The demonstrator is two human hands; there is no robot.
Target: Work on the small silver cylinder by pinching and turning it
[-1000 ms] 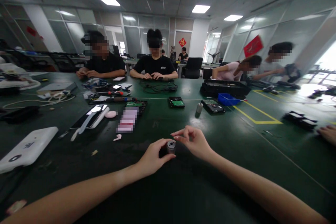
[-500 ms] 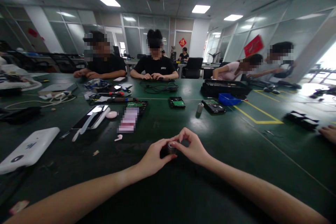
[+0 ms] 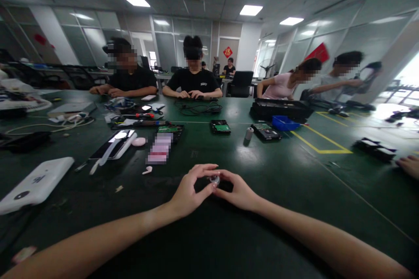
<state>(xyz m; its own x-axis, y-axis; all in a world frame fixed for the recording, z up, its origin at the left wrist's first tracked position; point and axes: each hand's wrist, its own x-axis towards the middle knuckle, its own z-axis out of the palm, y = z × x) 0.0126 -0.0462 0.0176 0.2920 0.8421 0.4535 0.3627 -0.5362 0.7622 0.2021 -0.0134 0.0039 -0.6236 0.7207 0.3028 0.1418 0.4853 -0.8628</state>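
Now the small metal cylinder point(image 3: 214, 179) is pinched between both hands above the green table point(image 3: 268, 209): left hand point(image 3: 190, 192) shifted onto it, right hand point(image 3: 238, 189) closed in, suggesting twisting.

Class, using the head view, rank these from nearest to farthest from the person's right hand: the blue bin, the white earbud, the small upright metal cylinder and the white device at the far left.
From the right hand:
1. White earbud, on the table to its left.
2. Small upright metal cylinder, straight beyond it.
3. Blue bin, beyond and to the right.
4. White device, at the table's far left edge.
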